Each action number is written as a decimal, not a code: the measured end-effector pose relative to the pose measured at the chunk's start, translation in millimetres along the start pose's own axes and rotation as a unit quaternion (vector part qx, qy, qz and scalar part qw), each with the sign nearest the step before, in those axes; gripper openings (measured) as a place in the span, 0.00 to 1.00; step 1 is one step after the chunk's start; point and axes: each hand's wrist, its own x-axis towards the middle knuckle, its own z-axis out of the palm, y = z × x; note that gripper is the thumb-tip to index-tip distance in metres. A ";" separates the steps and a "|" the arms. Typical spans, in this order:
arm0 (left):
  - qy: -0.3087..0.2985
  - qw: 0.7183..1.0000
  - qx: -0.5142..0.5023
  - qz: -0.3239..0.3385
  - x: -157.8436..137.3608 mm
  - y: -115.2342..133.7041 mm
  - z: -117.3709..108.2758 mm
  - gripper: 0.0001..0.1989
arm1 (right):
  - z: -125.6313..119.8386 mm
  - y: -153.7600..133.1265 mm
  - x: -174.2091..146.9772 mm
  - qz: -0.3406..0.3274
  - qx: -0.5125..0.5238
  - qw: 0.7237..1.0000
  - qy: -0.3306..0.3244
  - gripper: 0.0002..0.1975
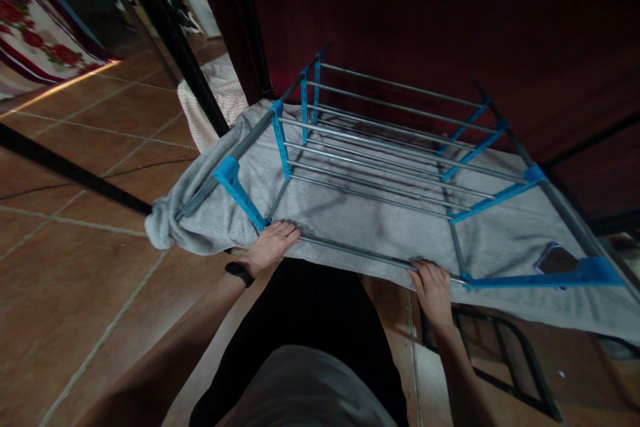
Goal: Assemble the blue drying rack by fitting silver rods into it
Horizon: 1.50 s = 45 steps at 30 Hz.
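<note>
A rack of grey metal rods with blue plastic brackets [243, 193] rests on a grey cloth [350, 213]. My left hand [275, 243] is wrapped round the rack's near rod, close to its left corner, with a dark band on the wrist. Farther right, my right hand [431, 283] closes over the same near rod, a little left of the blue bracket at that corner. Both sets of fingertips curl over the rod and are partly hidden. The cloth is bunched at its left end and hangs over the near edge beneath the rod.
Black metal poles [170, 40] stand at the left. Behind the rack hangs a dark red curtain [400, 20]. A black metal frame [510, 353] is low at the right, above the brown tiled floor [75, 293]. A flowered cloth [40, 27] hangs at the far left.
</note>
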 end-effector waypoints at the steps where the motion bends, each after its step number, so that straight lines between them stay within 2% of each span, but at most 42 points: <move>1: 0.001 1.000 -0.001 -0.001 0.0 -0.2 0.5 0.12 | 0.2 -0.3 0.1 0.003 0.003 1.000 0.002 0.12; 6: 0.037 0.999 -0.001 -0.008 -3.3 -0.7 7.5 0.11 | 2.1 -3.8 -0.2 0.018 0.017 1.000 0.018 0.13; 15: 0.126 0.992 0.002 -0.016 -10.1 -4.8 24.8 0.12 | 19.1 -20.7 0.2 0.050 0.014 0.995 0.087 0.14; 18: 0.130 0.991 0.004 -0.012 -11.9 -6.0 27.5 0.11 | 24.0 -23.4 0.6 0.050 0.013 0.993 0.102 0.13; 23: 0.127 0.992 -0.005 -0.010 -13.4 -7.3 29.6 0.09 | 26.3 -19.0 0.6 0.035 0.015 0.996 0.086 0.10; 36: 0.158 0.987 -0.001 0.004 -10.7 -7.8 24.5 0.09 | 26.7 -20.3 3.7 0.020 -0.006 0.997 0.068 0.11; 39: 0.176 0.984 -0.005 0.008 -11.1 -10.1 27.4 0.08 | 24.8 -22.2 5.9 0.025 -0.013 0.997 0.074 0.11; 45: 0.171 0.984 -0.002 0.041 -12.4 -23.3 40.7 0.09 | 11.0 -31.3 13.8 0.055 -0.008 0.997 0.053 0.10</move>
